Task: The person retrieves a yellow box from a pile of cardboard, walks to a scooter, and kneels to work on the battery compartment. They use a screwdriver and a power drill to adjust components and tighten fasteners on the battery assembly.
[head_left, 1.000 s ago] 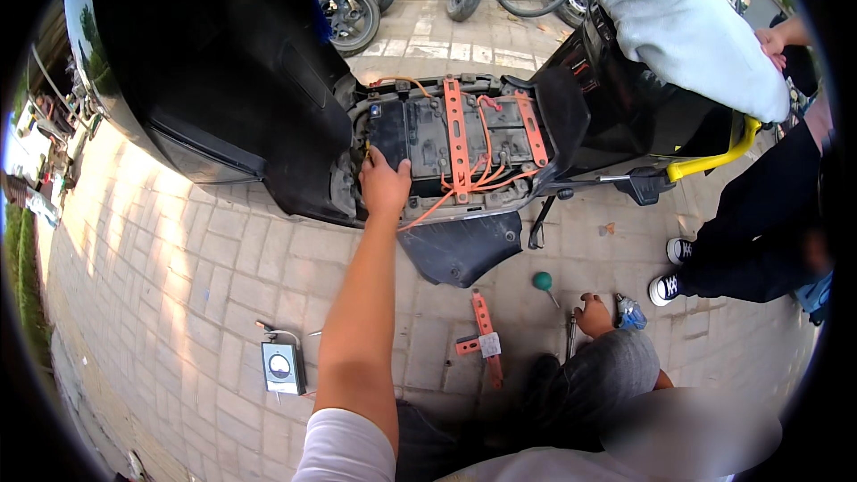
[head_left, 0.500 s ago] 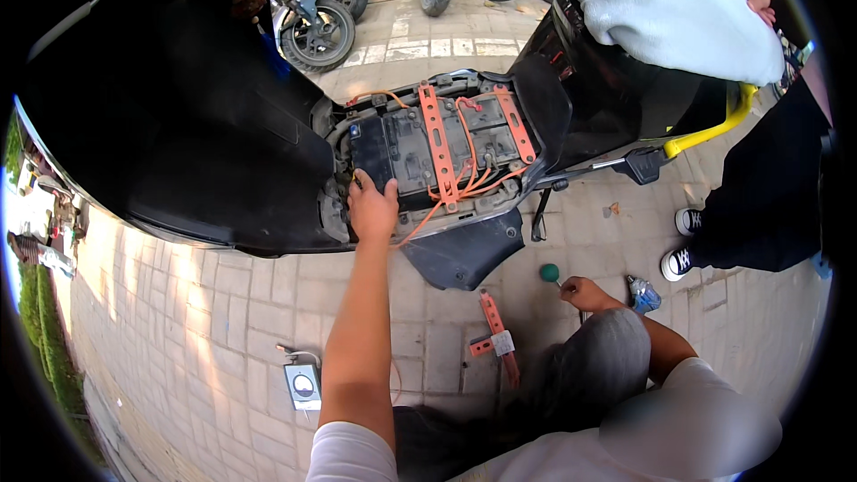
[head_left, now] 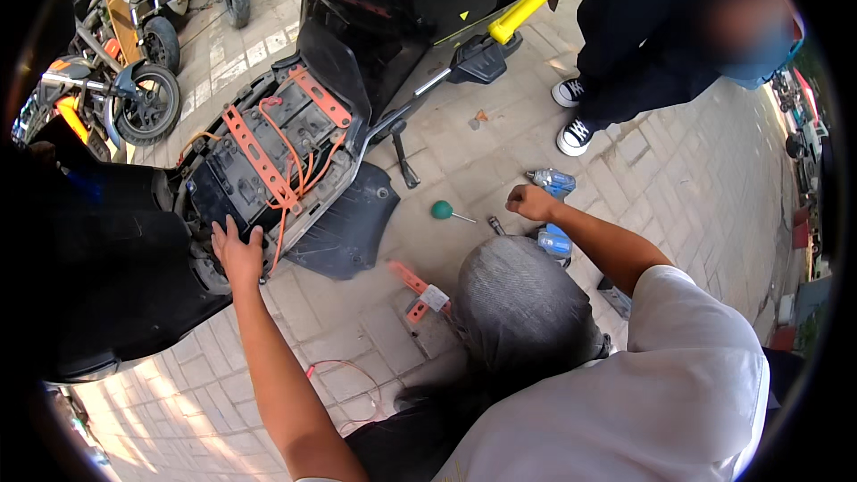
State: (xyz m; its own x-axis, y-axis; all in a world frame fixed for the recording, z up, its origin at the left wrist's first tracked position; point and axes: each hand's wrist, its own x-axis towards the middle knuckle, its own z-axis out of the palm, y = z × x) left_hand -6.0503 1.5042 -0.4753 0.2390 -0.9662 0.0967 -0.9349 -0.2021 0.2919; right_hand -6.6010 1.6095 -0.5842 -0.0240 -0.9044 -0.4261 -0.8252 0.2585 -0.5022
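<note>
In the uncovered compartment of a black scooter (head_left: 116, 250), the left hand (head_left: 238, 254) rests at the lower edge of a black block (head_left: 214, 199), fingers spread and thumb apart. Beside the block sit grey batteries (head_left: 312, 131), crossed by two perforated orange straps (head_left: 256, 152) — orange cables (head_left: 286, 136) run between and around them. The right hand (head_left: 531, 203) is well apart from the compartment, above the paving (head_left: 669, 178), near a blue power tool (head_left: 553, 181); its fingers curl inward, but I can't make out whether they grip anything. A green-handled screwdriver (head_left: 443, 210) lies to its left, and a dark panel (head_left: 353, 223) lies just beside the scooter. Nearer the person's knee (head_left: 527, 299) are crossed orange strips (head_left: 412, 278) — one bears a pale label (head_left: 435, 297). Another person (head_left: 638, 27) stands at the upper right.
</note>
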